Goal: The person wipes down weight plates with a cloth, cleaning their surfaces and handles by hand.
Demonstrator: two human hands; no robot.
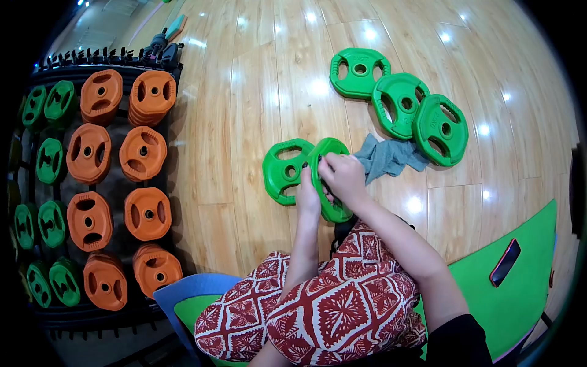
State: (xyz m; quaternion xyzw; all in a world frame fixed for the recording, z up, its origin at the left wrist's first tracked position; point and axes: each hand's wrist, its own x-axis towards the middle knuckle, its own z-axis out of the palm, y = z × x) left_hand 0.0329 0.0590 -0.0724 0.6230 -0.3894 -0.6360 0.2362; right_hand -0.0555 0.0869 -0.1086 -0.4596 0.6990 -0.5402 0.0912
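A green weight plate (324, 148) is tilted up on edge between my hands, in front of my knees. My left hand (307, 194) grips its left side, the thumb pointing up along the face. My right hand (342, 177) is closed at the plate's handle opening, with bent fingers against the face and some fingertips showing through lower down. Whether anything small is under those fingers is hidden. Just left of it, another green weight plate (276, 177) lies flat on the floor, partly covered by the held one. A crumpled grey cloth (391, 158) lies to the right of my right hand.
Several green plates overlap on the wooden floor at the upper right, including a front one (454, 137). On the left stands a black rack (122, 183) of orange and green plates. A phone (505, 263) rests on a green mat (477, 293) at my right.
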